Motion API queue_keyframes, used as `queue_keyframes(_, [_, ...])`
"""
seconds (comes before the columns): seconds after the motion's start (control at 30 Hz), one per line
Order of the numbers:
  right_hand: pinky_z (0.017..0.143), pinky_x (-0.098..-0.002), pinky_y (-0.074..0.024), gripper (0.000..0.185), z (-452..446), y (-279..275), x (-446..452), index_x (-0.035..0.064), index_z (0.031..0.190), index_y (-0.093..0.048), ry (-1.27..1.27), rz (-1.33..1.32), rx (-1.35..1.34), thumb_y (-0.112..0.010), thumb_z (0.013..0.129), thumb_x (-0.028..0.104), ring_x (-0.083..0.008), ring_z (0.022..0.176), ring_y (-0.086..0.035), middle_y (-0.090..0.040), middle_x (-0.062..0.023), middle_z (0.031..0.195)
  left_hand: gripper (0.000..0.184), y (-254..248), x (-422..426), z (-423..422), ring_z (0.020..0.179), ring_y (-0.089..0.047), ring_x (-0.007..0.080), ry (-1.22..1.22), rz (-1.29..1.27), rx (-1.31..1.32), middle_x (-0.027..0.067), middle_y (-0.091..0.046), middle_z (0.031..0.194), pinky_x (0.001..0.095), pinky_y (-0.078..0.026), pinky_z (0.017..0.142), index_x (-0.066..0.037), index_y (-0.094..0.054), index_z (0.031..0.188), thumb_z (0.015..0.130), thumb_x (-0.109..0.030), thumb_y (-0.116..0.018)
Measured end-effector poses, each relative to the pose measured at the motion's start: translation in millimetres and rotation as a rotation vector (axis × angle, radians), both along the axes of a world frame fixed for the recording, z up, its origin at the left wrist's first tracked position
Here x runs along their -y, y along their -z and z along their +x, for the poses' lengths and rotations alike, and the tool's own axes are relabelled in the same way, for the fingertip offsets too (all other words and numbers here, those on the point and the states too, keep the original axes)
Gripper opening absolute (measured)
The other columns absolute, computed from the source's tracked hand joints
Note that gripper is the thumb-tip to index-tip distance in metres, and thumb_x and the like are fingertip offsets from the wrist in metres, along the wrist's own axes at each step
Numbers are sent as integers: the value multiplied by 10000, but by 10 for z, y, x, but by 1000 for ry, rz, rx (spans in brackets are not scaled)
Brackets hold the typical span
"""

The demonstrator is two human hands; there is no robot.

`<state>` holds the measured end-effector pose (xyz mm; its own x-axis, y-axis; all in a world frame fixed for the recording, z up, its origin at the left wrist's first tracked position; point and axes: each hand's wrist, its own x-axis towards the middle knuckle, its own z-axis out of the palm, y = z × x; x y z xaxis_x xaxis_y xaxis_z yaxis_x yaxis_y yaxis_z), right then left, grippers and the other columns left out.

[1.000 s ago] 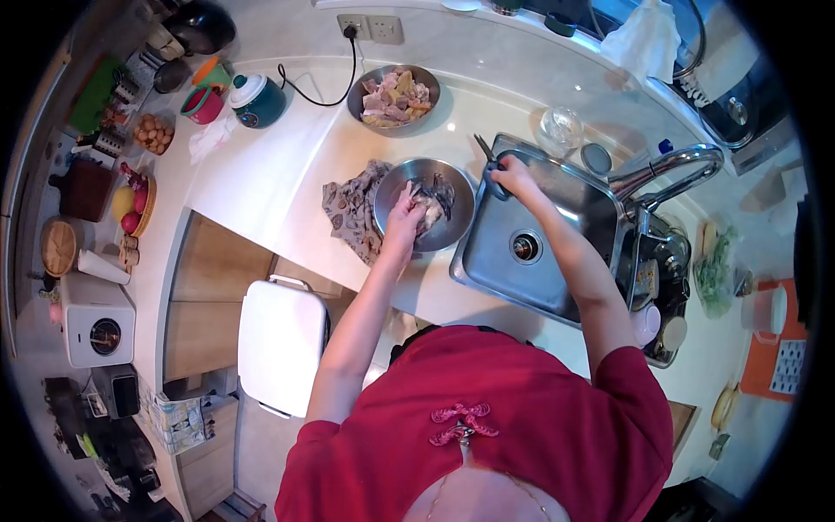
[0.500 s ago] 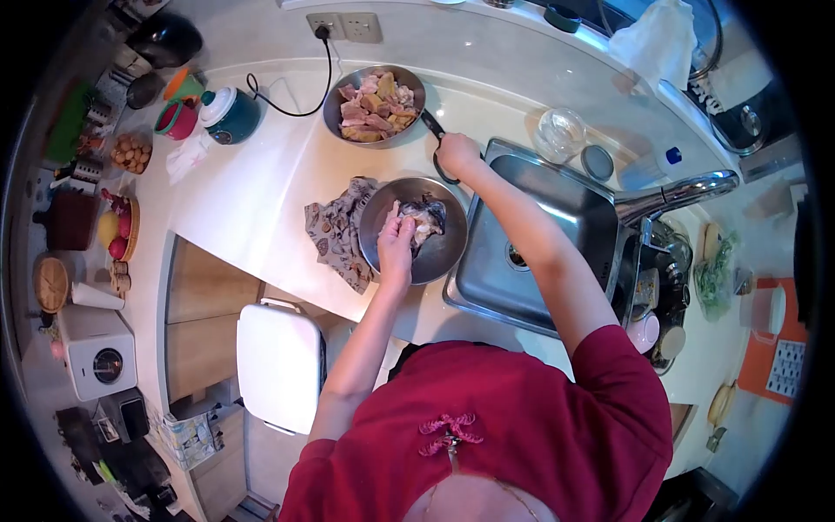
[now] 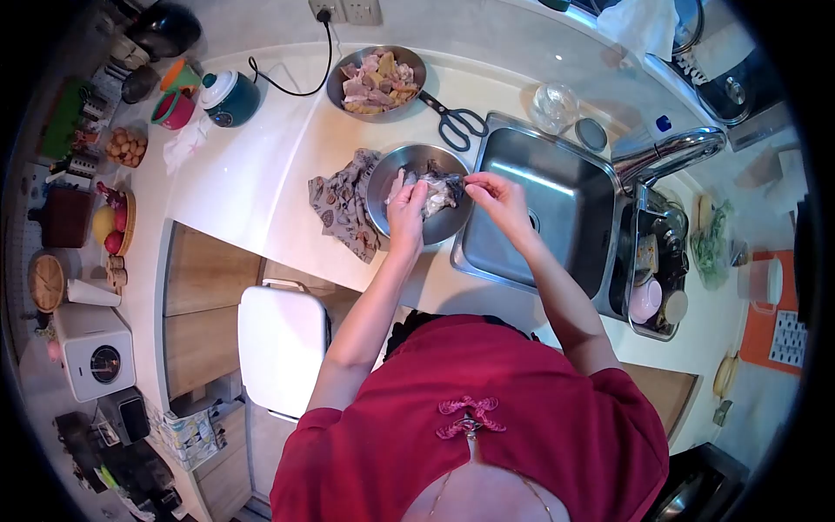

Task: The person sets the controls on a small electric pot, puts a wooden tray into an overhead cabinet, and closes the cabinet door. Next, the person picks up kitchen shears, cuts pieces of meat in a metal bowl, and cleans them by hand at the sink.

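Note:
My left hand (image 3: 407, 217) grips a dark-skinned, whitish piece of raw flesh (image 3: 437, 193), perhaps fish, inside a steel bowl (image 3: 387, 165). My right hand (image 3: 503, 202) is at the bowl's right rim, thumb and finger pinched on the dark edge of that same piece. Black-handled kitchen scissors (image 3: 454, 122) lie on the counter beyond the bowl, their blades pointing toward a second steel bowl (image 3: 335, 76). Chunks of raw poultry meat (image 3: 376, 83) fill that second bowl. A patterned cloth (image 3: 344, 204) touches the left side of the nearer bowl.
Right of the bowl is the steel sink (image 3: 557, 200) with a faucet (image 3: 674, 152). A glass jar (image 3: 557, 106) and its lid (image 3: 591, 134) stand behind it. Far left on the counter are a lidded green pot (image 3: 230, 100) and a fruit basket (image 3: 130, 222). A white bin (image 3: 283, 348) stands below.
My right hand has let go of the scissors, leaving them on the counter, and has come down to the bowl to pinch the piece. My left hand still holds it.

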<state>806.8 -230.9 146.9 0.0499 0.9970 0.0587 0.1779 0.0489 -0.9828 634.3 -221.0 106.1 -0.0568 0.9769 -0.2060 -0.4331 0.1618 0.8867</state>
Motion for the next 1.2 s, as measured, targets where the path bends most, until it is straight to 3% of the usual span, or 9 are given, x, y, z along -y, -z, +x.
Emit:
queue_keyframes(0.1, [586,-232,-471,200,-138,-162,109,13,939,-656,-12,4,59,-700,785,134,-76,658,-581,-638,-40,704,233,-14,-10,-72,810,-601,107,55,21,-35,52,-647,921,245,-480,757,11,-622,992,946,-193,-519])
queue_keyframes(0.27, [569,-212,-462,122,-308,-79,105,7,917,-607,29,-14,244,-646,807,44,-60,631,-560,-620,-10,745,266,-176,43,-85,725,-534,62,19,67,91,16,-630,837,213,-433,660,26,-643,945,923,-230,-573])
queue_keyframes(0.33, [548,-217,-457,106,-336,-59,79,5,912,-604,30,-80,11,-621,809,27,-63,603,-550,-611,-12,714,276,-178,48,-124,747,-552,72,44,42,179,29,-638,858,218,-447,675,35,-636,966,928,-229,-565])
queue_keyframes(0.53, [563,-231,-469,166,-296,-137,-4,-17,930,-607,58,-143,-128,-569,768,-15,-94,628,-585,-621,-43,722,302,-193,6,-245,794,-605,128,141,-27,268,87,-651,942,258,-488,718,34,-608,1027,943,-245,-531])
queue_keyframes(0.6, [573,-225,-466,182,-287,-139,-15,-23,946,-600,70,-154,-166,-563,768,-24,-93,642,-587,-619,-44,728,290,-266,14,-296,937,-622,193,212,-60,272,116,-637,1045,324,-497,848,18,-557,1102,968,-220,-460])
queue_keyframes(0.9, [703,-214,-473,261,-364,-73,26,-7,1060,-601,147,96,-258,-505,826,-74,-83,780,-589,-642,-35,881,179,140,-109,-435,972,-603,176,351,-37,500,75,-610,1046,372,-492,868,-39,-525,1061,933,-165,-525])
queue_keyframes(1.0, [742,-213,-470,262,-377,-89,55,-2,1048,-613,125,180,-247,-498,828,-85,-78,802,-589,-637,-31,906,271,-333,-46,-393,925,-603,151,308,-116,529,44,-583,1066,278,-505,766,-46,-503,1131,891,-136,-592])
queue_keyframes(1.1, [722,-187,-460,243,-354,-38,52,-5,1028,-619,28,203,-197,-501,826,-73,-58,800,-576,-610,4,865,308,-299,-170,-342,920,-606,148,369,-67,304,56,-604,1046,278,-498,794,-25,-526,1135,852,-90,-628])
queue_keyframes(1.2, [713,-195,-469,233,-383,-64,47,-1,1021,-620,51,260,-105,-508,828,-66,-59,788,-569,-620,-14,878,303,-209,-217,-377,911,-611,144,469,-27,327,70,-627,1020,274,-493,812,1,-556,1121,832,-48,-634])
